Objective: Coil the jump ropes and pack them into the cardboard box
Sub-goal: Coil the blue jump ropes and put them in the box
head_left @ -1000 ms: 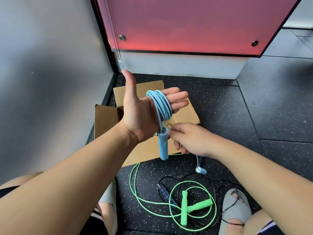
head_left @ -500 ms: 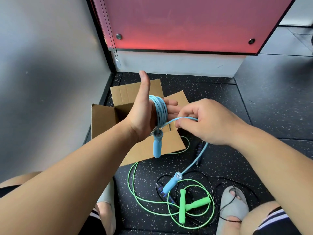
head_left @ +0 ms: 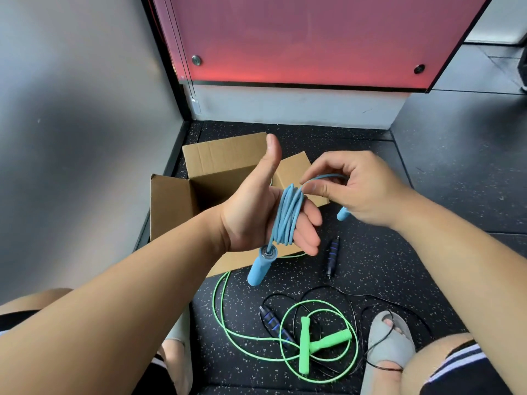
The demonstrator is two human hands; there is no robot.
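Right grip (head_left: 362,189): the hand's thumb and forefinger pinch the free run of the blue jump rope (head_left: 286,215), which arches from the pinch to the coil.
Left grip (head_left: 248,220): the hand is held palm-up with the thumb raised and the fingers nearly straight. The blue cord is wound in several turns round the four fingers, and nothing is clasped.
First blue handle (head_left: 261,266): it hangs from the lower end of the coil, below the left palm, tilted down and to the left.
Second blue handle (head_left: 343,213): only its end shows, under the heel of the right hand.
Cardboard box (head_left: 171,206): it stands open on the floor in the corner beside the grey wall (head_left: 71,109), flaps spread. In this view the coil is held in front of it, off the floor and not inside.
Green jump rope (head_left: 305,346): it lies loose on the floor, nearer the person. Its two handles are crossed, and one run of cord reaches the box's near flap.
Black jump rope (head_left: 332,256): its thin cord is tangled with the green one, and both blue-banded handles lie on the floor well apart.
Floor (head_left: 399,266): black speckled rubber tiles.
Grey slipper (head_left: 390,346): it is on the right foot, and the black cord passes over it.
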